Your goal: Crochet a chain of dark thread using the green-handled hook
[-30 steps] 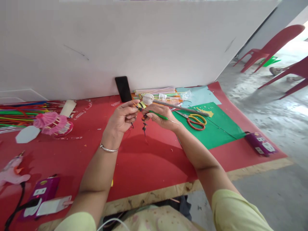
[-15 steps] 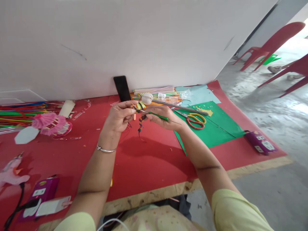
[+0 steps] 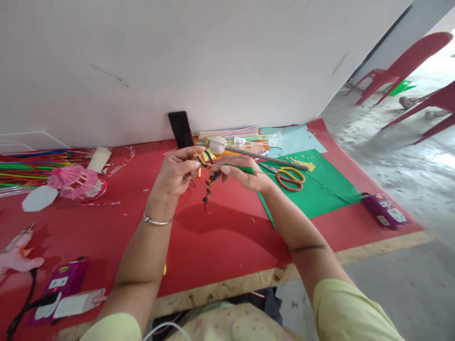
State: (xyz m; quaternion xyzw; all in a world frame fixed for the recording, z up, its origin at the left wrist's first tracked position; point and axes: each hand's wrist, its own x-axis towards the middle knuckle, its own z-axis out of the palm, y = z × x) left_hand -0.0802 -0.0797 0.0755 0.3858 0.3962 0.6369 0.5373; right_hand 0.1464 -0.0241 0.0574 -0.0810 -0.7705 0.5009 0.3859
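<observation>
My left hand [image 3: 175,171] is closed, pinching dark yarn and the upper end of a crocheted strip. My right hand [image 3: 245,177] grips a green-handled crochet hook [image 3: 245,169], thumb lying along it. The hook's thin metal tip points left, into the work between both hands. Below them dangles the dark strip [image 3: 208,186] with orange and yellow bits, a loose thread at its lower end. The exact loop at the tip is too small to make out.
A black phone [image 3: 180,130] leans against the wall. Scissors [image 3: 289,179] lie on green sheet [image 3: 320,203], near a grey stick with a pale round head [image 3: 217,145]. At left are pink paper craft [image 3: 74,180], colourful sticks [image 3: 31,166], a glue gun [image 3: 19,255] and a power strip [image 3: 66,284].
The crochet hook has turned slightly and my right thumb now lies over its handle. The strip hangs a little lower. My left hand has barely moved.
</observation>
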